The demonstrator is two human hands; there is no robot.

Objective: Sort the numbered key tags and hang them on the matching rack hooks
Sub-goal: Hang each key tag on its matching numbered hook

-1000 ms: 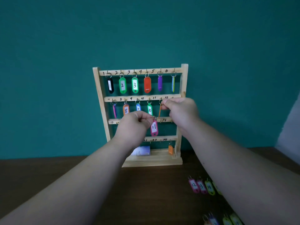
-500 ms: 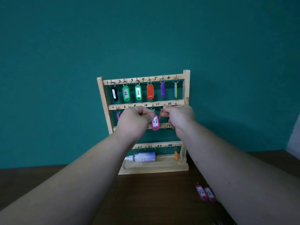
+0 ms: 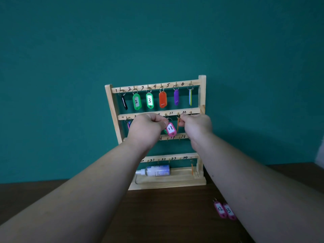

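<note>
At rack [image 3: 201, 95] second rail: left hand [image 3: 145, 130] pinches pink tag 11 [image 3: 171, 129], right hand [image 3: 197, 127] pinches orange tag [image 3: 178, 126] beside it.

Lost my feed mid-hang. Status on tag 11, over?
Left hand pinches pink tag 11 by its ring, under the second rail. Right hand pinches edge-on orange tag at the 11 mark, possibly in the way. Not seen hooked.

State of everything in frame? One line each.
Left hand: pinching tag 11.
Tag 11: held at second rail, hooking unclear.
Right hand: pinching orange tag.
Orange tag: edge-on, hanging under second rail.
Tag 12, tag 13: flat on table.
Bottle: lying in rack base.
</note>
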